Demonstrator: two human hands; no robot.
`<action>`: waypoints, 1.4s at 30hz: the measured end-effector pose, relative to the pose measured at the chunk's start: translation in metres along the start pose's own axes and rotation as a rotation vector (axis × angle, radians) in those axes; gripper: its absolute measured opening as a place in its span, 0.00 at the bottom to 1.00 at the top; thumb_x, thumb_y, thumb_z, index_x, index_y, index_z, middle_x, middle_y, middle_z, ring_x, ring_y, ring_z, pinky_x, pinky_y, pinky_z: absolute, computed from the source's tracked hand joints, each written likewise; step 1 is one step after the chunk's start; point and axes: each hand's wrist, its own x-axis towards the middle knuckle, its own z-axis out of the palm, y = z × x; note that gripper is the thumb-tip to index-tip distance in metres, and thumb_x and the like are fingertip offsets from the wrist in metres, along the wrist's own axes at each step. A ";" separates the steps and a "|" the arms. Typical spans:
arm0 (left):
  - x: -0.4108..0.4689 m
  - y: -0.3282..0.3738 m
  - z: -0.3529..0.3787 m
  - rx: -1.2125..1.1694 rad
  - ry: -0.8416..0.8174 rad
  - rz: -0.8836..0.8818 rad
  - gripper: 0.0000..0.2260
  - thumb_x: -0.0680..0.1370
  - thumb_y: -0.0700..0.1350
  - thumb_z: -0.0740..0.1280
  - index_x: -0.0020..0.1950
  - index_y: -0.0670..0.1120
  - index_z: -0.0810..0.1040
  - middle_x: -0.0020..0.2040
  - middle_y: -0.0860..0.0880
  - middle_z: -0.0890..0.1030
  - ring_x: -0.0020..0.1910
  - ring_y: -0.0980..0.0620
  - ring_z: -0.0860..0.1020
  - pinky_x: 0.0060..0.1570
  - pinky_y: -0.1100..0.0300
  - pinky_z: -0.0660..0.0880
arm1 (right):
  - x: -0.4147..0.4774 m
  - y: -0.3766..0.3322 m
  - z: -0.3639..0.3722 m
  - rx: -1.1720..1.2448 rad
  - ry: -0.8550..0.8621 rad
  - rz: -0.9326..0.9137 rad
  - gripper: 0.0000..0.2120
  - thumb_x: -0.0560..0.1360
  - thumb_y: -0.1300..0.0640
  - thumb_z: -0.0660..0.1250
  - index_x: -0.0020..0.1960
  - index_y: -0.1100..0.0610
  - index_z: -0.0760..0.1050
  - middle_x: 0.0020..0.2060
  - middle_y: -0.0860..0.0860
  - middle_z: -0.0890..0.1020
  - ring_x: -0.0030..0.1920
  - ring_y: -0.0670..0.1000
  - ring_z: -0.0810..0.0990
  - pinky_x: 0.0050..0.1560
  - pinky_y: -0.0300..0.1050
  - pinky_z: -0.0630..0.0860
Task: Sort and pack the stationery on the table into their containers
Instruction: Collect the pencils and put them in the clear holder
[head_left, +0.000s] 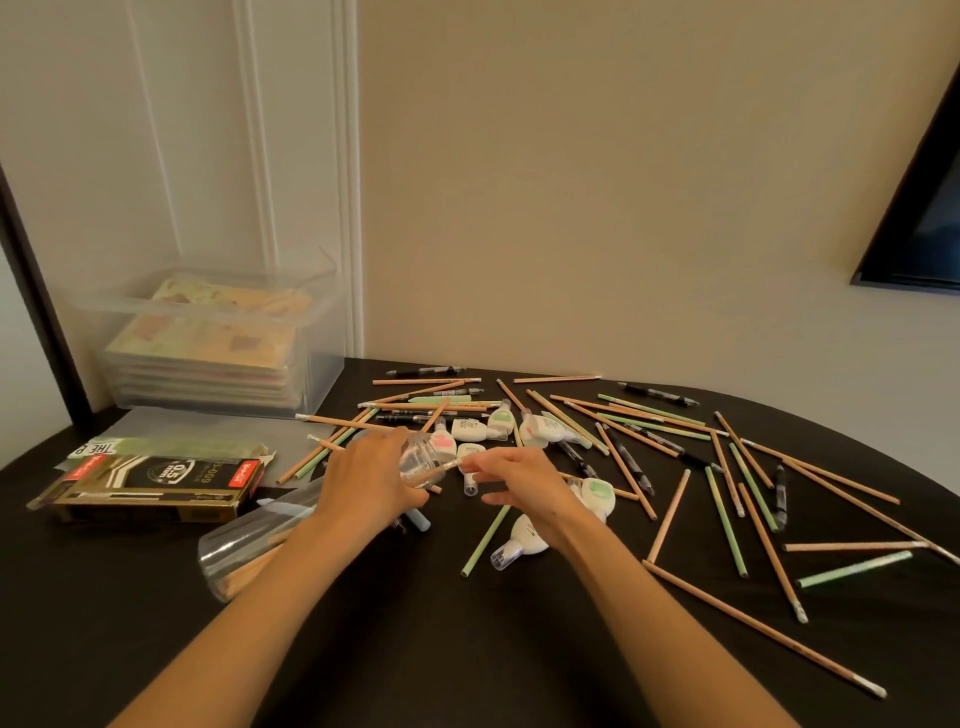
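Head view: the left hand (374, 480) curls around a clear plastic tube (418, 460), holding it tilted just above the matte black table (415, 649). At three o'clock of it, the right hand (524, 480) pinches the ferrule end of a slim wooden pencil (441, 472) between thumb and fingertip, its other fingers loosely spread. The pencil's tip lies at the tube's mouth; whether it is inside I cannot tell.

From twelve to four o'clock of the hands, round wooden pencils (771, 552) and pale green pencils (725, 522) lie scattered and crossed, with glossy black pens (657, 395) among them. White teardrop-shaped correction tapes (524, 538) lie near the right wrist and just beyond the hands.

At eight o'clock a second clear tube (244, 551) lies on its side with wooden pencils inside. At nine o'clock sits a flat black-and-gold cardboard pen box (150, 486). At eleven o'clock stands a frosted plastic bin (322, 374) with stacked flat packs inside.
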 end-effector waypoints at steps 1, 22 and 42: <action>0.000 -0.003 -0.002 0.007 0.007 -0.012 0.31 0.72 0.54 0.71 0.71 0.50 0.64 0.67 0.49 0.71 0.65 0.50 0.70 0.61 0.55 0.69 | 0.002 -0.001 0.001 -0.017 0.006 0.009 0.08 0.78 0.58 0.62 0.52 0.55 0.80 0.52 0.51 0.80 0.53 0.47 0.77 0.40 0.34 0.75; 0.026 -0.045 -0.017 0.040 0.087 -0.136 0.29 0.71 0.58 0.69 0.66 0.46 0.67 0.60 0.47 0.74 0.59 0.48 0.73 0.53 0.56 0.71 | 0.061 0.005 0.073 -1.268 -0.113 -0.469 0.27 0.76 0.66 0.61 0.72 0.50 0.63 0.72 0.57 0.58 0.70 0.58 0.61 0.60 0.53 0.73; 0.041 -0.017 -0.006 0.051 0.030 -0.060 0.34 0.71 0.55 0.71 0.72 0.48 0.61 0.66 0.47 0.71 0.63 0.48 0.71 0.58 0.55 0.70 | 0.045 -0.031 -0.010 0.512 0.743 -0.302 0.04 0.81 0.62 0.55 0.55 0.55 0.64 0.41 0.53 0.79 0.37 0.45 0.80 0.33 0.31 0.76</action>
